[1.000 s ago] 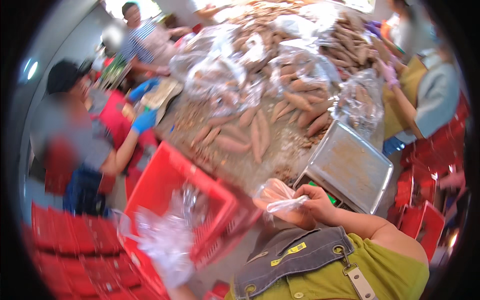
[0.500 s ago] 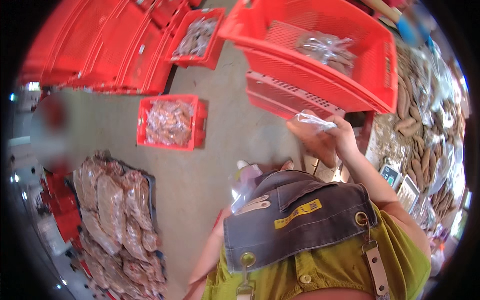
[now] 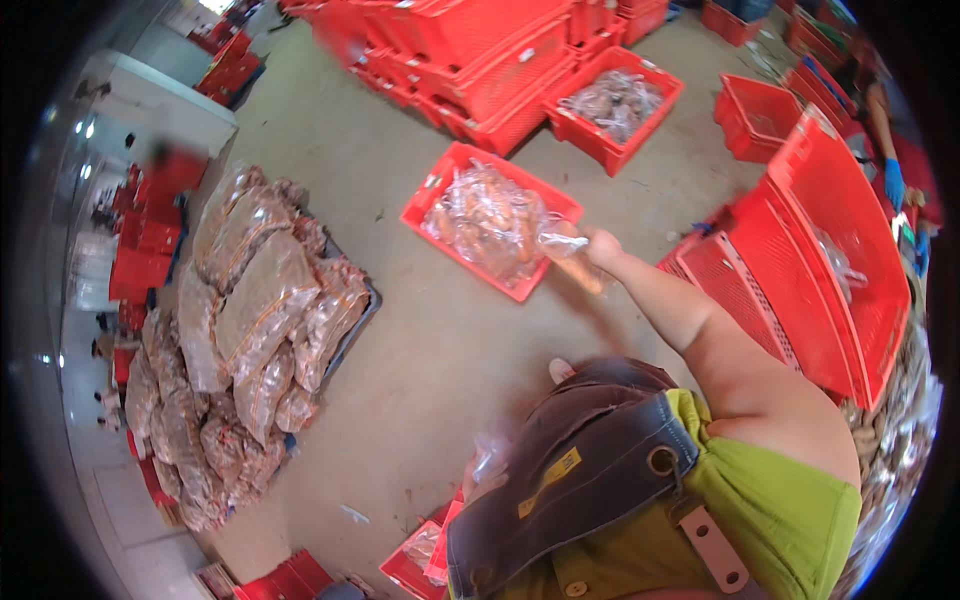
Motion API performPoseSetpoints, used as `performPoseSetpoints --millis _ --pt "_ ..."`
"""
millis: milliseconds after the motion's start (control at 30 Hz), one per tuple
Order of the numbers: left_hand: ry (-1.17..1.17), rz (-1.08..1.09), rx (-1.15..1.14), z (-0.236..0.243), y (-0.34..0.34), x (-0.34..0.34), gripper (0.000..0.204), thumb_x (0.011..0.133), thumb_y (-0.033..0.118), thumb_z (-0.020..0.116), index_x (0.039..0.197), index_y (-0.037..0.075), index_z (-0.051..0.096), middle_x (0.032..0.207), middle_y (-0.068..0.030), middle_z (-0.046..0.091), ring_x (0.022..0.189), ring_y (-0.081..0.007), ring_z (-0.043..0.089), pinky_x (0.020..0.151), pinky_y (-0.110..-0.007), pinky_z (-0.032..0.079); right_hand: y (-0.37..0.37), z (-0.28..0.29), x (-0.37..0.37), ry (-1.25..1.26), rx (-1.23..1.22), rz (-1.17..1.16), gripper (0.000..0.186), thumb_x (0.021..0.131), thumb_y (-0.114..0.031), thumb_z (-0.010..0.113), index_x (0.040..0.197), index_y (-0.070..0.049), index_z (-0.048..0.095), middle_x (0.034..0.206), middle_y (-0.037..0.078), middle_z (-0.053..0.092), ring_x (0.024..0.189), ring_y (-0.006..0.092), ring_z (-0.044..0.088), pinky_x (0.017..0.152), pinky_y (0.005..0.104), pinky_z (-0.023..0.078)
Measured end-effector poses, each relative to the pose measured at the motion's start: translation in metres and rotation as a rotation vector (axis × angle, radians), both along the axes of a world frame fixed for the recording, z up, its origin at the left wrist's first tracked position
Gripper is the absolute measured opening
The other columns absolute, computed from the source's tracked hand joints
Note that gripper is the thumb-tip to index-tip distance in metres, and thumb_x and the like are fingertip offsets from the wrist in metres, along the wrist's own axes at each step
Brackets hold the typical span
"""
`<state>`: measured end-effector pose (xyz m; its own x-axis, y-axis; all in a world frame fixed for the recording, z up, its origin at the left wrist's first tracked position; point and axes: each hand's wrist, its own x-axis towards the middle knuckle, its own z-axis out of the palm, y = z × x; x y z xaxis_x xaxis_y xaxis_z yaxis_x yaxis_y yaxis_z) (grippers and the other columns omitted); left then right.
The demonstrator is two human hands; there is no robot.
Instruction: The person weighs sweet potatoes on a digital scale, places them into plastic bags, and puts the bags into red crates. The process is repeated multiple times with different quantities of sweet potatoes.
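Note:
My right hand (image 3: pixel 603 248) reaches forward, closed around the gathered neck of a clear plastic bag of sweet potatoes (image 3: pixel 578 272). The bag hangs at the near right corner of a red crate (image 3: pixel 545 285), overlapping its rim in view; whether it touches cannot be told. Several bagged sweet potatoes (image 3: pixel 485 215) fill that crate. Low beside my apron, my left hand (image 3: pixel 486 480) shows only in part and is blurred. Some clear plastic (image 3: pixel 490 452) appears next to it; its fingers cannot be made out.
Stacked red crates (image 3: pixel 480 70) stand beyond, beside another crate of bags (image 3: pixel 615 105). Large filled sacks (image 3: pixel 265 290) are piled on the left. A tall red crate stack (image 3: pixel 830 270) is on the right. Another person's blue-gloved hand (image 3: pixel 893 182) shows at far right.
My view has swung left. My right hand has carried the bag away from the tall crate stack on the right to the low crate of bagged sweet potatoes, the arm now stretched out.

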<state>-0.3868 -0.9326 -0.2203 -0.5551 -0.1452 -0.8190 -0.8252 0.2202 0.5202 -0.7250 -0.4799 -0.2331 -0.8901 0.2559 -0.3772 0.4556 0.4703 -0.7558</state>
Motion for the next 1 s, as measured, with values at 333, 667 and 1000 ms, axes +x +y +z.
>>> performPoseSetpoints --millis 333,667,1000 --pt "-0.106 0.273 0.075 -0.026 0.032 0.004 0.036 0.075 0.007 0.066 0.108 -0.004 0.057 0.098 -0.0108 0.063 0.084 -0.0212 0.061 0.076 -0.033 0.049 -0.103 -0.133 -0.092 -0.412 0.504 0.856 0.043 0.078 -0.022 0.060 0.120 -0.012 0.059 0.115 0.019 0.060 0.107 0.0337 0.057 0.095 0.0413 0.044" --pt "-0.351 0.466 0.082 -0.099 0.066 0.011 0.035 0.075 0.008 0.066 0.107 -0.004 0.058 0.097 -0.0107 0.063 0.083 -0.0208 0.061 0.075 -0.033 0.049 -0.096 -0.299 -0.136 -0.483 0.876 1.026 0.059 0.080 -0.007 0.048 0.137 -0.002 0.036 0.144 0.015 0.036 0.135 0.0273 0.034 0.110 0.0384 0.028" --pt "-0.381 0.486 0.074 -0.177 0.048 -0.051 0.034 0.076 0.009 0.066 0.106 -0.004 0.058 0.095 -0.0106 0.063 0.083 -0.0204 0.062 0.074 -0.033 0.049 -0.089 -0.397 -0.165 -0.618 0.951 1.142 0.026 0.074 -0.010 0.057 0.098 -0.004 0.067 0.106 0.013 0.065 0.110 0.0291 0.056 0.098 0.0370 0.041"
